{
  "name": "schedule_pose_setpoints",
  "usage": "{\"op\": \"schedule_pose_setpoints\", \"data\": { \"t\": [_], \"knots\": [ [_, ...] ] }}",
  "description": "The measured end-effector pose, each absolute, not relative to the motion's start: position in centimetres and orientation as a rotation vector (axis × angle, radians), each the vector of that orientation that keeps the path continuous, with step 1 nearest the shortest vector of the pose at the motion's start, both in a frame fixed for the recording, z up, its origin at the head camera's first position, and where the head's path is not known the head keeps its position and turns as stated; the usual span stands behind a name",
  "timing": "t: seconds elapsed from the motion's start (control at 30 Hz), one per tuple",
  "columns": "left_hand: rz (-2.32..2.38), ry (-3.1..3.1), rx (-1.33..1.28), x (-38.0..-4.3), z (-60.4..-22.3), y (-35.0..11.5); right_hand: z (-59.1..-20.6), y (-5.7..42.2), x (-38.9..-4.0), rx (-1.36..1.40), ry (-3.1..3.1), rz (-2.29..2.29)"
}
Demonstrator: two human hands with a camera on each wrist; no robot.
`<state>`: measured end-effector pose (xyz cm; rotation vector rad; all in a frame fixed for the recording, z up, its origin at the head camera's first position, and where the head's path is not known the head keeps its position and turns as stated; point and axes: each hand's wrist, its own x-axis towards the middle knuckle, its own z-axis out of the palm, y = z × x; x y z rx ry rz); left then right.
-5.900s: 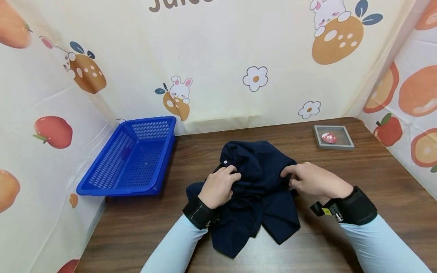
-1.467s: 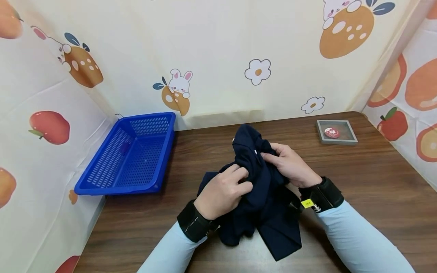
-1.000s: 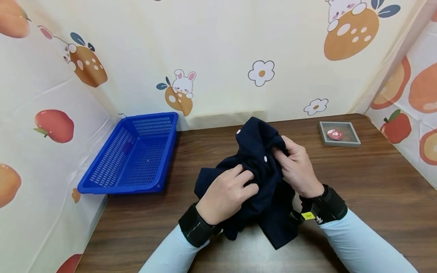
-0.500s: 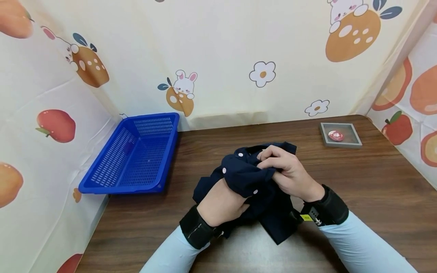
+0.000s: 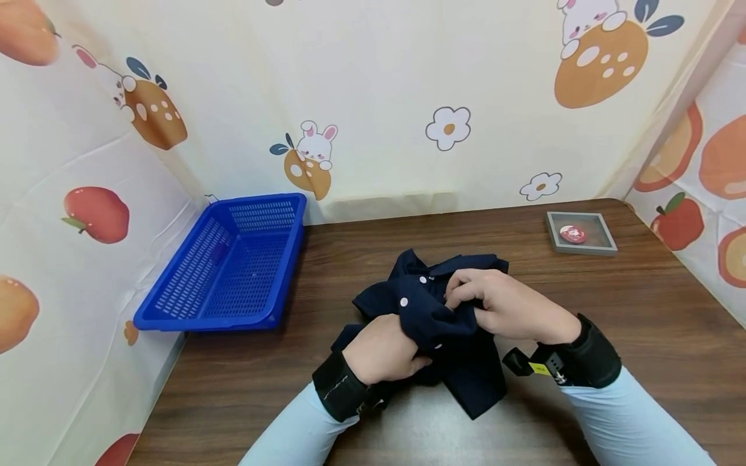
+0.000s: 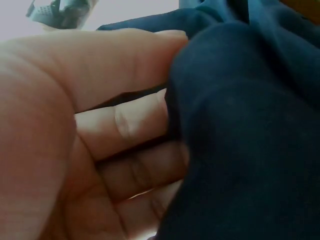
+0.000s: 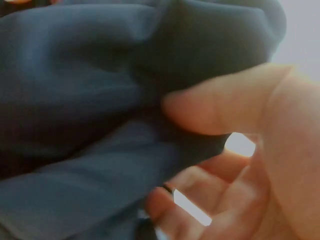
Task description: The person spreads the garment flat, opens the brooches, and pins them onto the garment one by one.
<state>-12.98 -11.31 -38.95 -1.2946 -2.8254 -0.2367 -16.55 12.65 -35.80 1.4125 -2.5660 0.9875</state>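
A navy shirt [image 5: 431, 320] with white buttons lies bunched up in front of me, one dark flap reaching toward the near edge. My left hand [image 5: 381, 349] grips it from the left, its fingers partly hidden under a fold of the buttoned front. The left wrist view shows thumb and fingers around a thick roll of the cloth [image 6: 245, 135]. On the right, my right hand [image 5: 513, 307] pinches the shirt near its upper right part. In the right wrist view its thumb presses on the fabric [image 7: 90, 95] with the fingers curled behind.
At the back left stands a blue perforated plastic basket [image 5: 201, 323]. A shallow grey-framed tray [image 5: 599, 238] with a small round red-and-white item [image 5: 573, 233] is at the back right. Printed cloth walls [image 5: 373, 84] enclose the wooden table [image 5: 245, 395].
The shirt was lifted toward the back, then lowered and folded forward, bringing more buttons into view. My left fingers slipped under a fold; my right hand regripped and moved slightly right.
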Motion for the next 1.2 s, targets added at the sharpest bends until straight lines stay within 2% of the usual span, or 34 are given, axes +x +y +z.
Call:
{"op": "schedule_pose_setpoints", "data": {
  "t": [0.23,0.7,1.0,1.2],
  "knots": [
    [-0.263,-2.929,-1.216,-13.9,-38.8,-12.1,-36.1,12.0,-15.9,1.427,-2.828,0.84],
    [-0.226,-2.954,-1.187,-14.2,-38.4,-12.4,-38.4,10.1,-15.9,1.444,-2.887,0.689],
    [-0.292,-2.949,-1.15,-13.8,-37.4,-13.0,-35.7,12.1,-15.4,1.522,-2.946,0.854],
    [-0.276,-2.83,-1.008,-13.9,-36.4,-13.7,-34.2,14.6,-15.6,1.501,-2.898,1.023]
  ]
}}
